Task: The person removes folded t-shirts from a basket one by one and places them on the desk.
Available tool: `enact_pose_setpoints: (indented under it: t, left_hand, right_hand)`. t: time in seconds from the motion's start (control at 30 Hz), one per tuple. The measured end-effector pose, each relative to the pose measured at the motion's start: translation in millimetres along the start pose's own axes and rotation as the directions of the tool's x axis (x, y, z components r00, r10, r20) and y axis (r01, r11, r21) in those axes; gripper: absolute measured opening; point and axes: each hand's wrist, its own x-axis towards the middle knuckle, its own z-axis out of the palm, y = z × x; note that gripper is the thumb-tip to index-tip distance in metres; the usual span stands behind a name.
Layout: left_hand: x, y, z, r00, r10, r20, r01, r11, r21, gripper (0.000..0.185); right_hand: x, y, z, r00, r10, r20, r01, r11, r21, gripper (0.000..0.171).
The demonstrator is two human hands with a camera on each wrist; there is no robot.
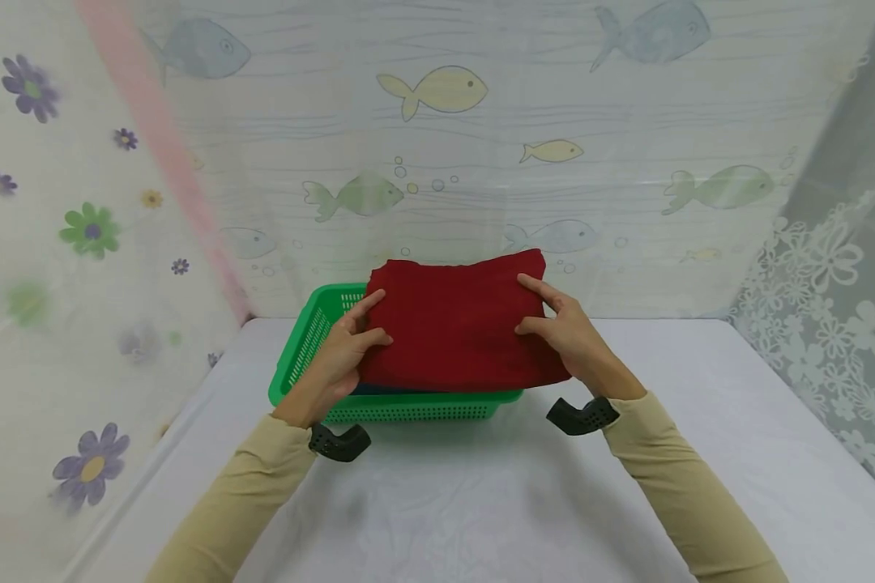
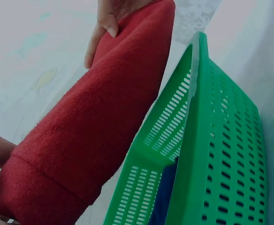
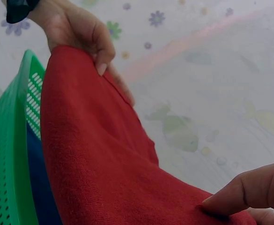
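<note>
Two sleeved arms reached over the table (image 1: 481, 502) to a folded red cloth (image 1: 455, 328) held above a green basket (image 1: 299, 356).

Head view: the left hand (image 1: 346, 348) and right hand (image 1: 565, 328) pinched the cloth's side edges, thumbs on top, fingers curled beneath. Left wrist view: the cloth (image 2: 94, 126) sagged thick and fleecy beside the basket wall (image 2: 221, 140), something blue inside. Right wrist view: the cloth (image 3: 94, 159) draped in soft folds. It looked light, limp and unbreakable, not slippery; the opposite folded edges seemed best to grasp so the layers kept together.
</note>
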Motion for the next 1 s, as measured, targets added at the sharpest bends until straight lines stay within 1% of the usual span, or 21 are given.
enact_pose_setpoints:
  t: [0.27,0.57,0.77,1.0]
  left_hand:
    - [3.3,-3.3,13.8,0.999,0.045,0.016,-0.044,0.999,-0.029,0.072]
    - [1.4,-10.9,29.3,0.997,0.063,0.054,-0.060,0.997,-0.046,0.074]
    - [4.8,-14.0,40.3,0.995,0.080,0.064,-0.077,0.996,-0.052,0.075]
    - [8.2,-18.0,53.2,0.995,0.081,0.061,-0.077,0.995,-0.068,0.075]
  right_hand:
    - [-8.2,-5.8,-14.2,0.999,-0.010,-0.035,0.010,1.000,-0.012,0.075]
    - [-18.9,-2.1,-26.1,0.998,-0.009,-0.070,0.006,0.999,-0.031,0.075]
    - [-25.3,-2.8,-36.2,0.997,-0.021,-0.079,0.018,0.999,-0.036,0.075]
    - [-29.9,-3.1,-48.8,0.997,-0.016,-0.080,0.012,0.999,-0.048,0.075]
